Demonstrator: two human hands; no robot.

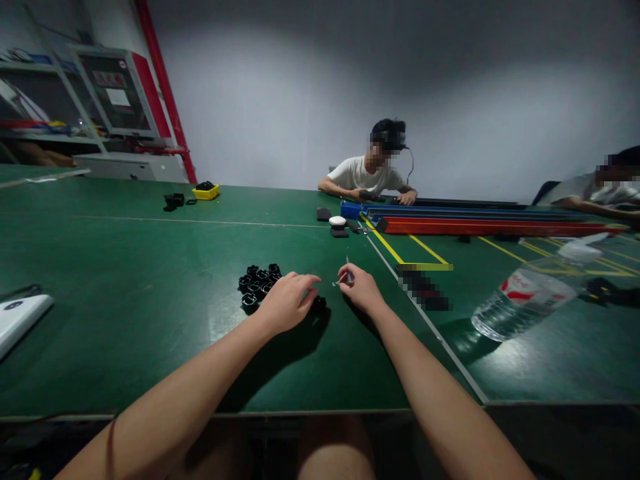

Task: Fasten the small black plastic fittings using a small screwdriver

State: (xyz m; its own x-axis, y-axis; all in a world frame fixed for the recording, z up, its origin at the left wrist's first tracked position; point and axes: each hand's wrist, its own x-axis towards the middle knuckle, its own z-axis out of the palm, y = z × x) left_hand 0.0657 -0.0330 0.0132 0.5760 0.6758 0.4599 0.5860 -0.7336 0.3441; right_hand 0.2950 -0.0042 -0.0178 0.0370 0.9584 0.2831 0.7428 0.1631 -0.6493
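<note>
My left hand (289, 303) hovers over the green table with its fingers stretched out and apart, and nothing shows in it. Beside it lies a cluster of small black hollow plastic parts (253, 287), partly hidden by the hand. Another small black part (320, 303) sits just under its fingertips. My right hand (361, 288) is closed around a thin pointed tool (349, 261), whose tip points away from me; its exact kind is too small to tell. Near the right fingertips there is a tiny light-coloured piece (335, 284) that I cannot make out.
A water bottle (525, 300) stands at the right. Long red and blue bars (480, 225) lie beyond, before a co-worker (373, 173); a second person (590, 190) is far right. A yellow bin (207, 192) stands at the back left, a white device (23, 320) at the left edge.
</note>
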